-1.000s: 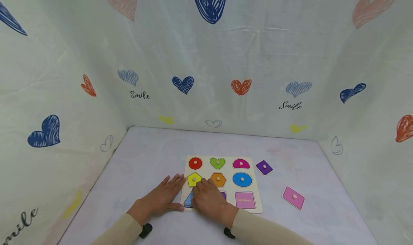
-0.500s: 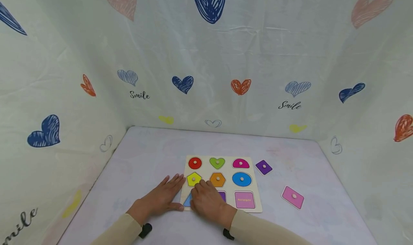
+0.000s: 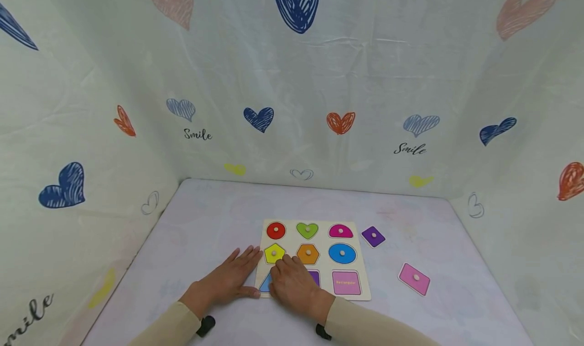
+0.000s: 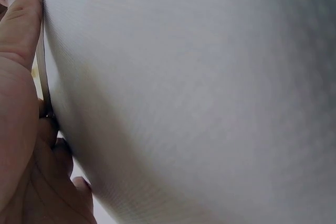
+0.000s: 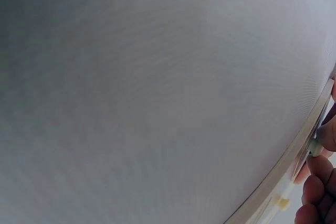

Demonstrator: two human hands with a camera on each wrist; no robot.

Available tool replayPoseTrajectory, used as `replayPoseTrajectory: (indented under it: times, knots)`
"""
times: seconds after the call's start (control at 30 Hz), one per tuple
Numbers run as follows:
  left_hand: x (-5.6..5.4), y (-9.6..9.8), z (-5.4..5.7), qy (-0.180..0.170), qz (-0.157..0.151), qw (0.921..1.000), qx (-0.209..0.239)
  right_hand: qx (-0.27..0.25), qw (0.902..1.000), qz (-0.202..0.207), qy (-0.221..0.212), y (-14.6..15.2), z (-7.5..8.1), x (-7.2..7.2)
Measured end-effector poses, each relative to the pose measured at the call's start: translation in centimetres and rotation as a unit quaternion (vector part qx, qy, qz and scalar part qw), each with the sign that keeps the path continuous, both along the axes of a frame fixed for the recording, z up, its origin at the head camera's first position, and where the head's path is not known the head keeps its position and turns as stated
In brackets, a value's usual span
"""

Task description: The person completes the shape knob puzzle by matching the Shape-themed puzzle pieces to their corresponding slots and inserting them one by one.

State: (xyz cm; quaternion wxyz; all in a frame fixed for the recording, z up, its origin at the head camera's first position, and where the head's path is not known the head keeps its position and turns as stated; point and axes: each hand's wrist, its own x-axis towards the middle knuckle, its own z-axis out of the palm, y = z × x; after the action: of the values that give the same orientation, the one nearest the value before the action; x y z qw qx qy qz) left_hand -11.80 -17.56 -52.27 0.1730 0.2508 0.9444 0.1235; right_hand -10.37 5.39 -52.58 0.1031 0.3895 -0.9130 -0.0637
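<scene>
A cream shape-puzzle board (image 3: 291, 231) lies near the front of the table. My left hand (image 3: 228, 277) rests flat beside it, fingertips and thumb touching its left edge. With curled fingers, my right hand (image 3: 296, 289) is over the board's lower left, on the blue triangle piece (image 3: 265, 285), which it mostly hides. The right wrist view shows the thumb and a finger pinching a small knob (image 5: 315, 147). A purple patch (image 3: 315, 275) shows partly behind that hand. The pink slot (image 3: 346, 282) marked "Rectangular" holds no piece.
Right of the board lie a purple diamond-like piece (image 3: 373, 236) and a pink rectangle piece (image 3: 414, 279), both knobbed. Knobbed pieces fill the board's upper two rows, such as the red circle (image 3: 276, 230) and blue oval (image 3: 342, 253). A heart-printed curtain (image 3: 374, 82) surrounds the table.
My right hand has shifted very slightly at the triangle piece. My left hand, the board and the loose pieces stay where they were.
</scene>
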Motion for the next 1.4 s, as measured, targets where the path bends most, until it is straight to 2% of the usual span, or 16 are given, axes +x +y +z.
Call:
replayPoseTrajectory:
  times: [0.43,0.7,0.87,1.07,1.27,1.4]
  knots:
    - [0.1,0.5,0.5,-0.002,0.013,0.9997,-0.021,-0.029,0.9994,-0.004,-0.017,0.6,1.0,-0.4]
    - [0.5,0.6,0.8,-0.003,0.03,0.9993,-0.024,-0.059,0.996,-0.054,-0.04,3.0,2.3,-1.7]
    - [0.5,0.6,0.6,-0.002,0.03,0.9994,-0.016,-0.093,0.9922,-0.079,-0.026,6.2,2.5,-2.8]
    - [0.2,0.6,0.4,-0.001,0.025,0.9996,-0.015,-0.125,0.9869,-0.102,0.005,11.6,2.8,-4.6]
    - [0.3,0.8,0.6,-0.005,0.033,0.9993,-0.017,-0.101,0.9798,-0.167,0.042,17.4,2.9,-6.5]
    - [0.4,0.8,0.7,-0.009,0.038,0.999,-0.02,-0.094,0.974,-0.2,0.05,20.6,2.8,-7.3]
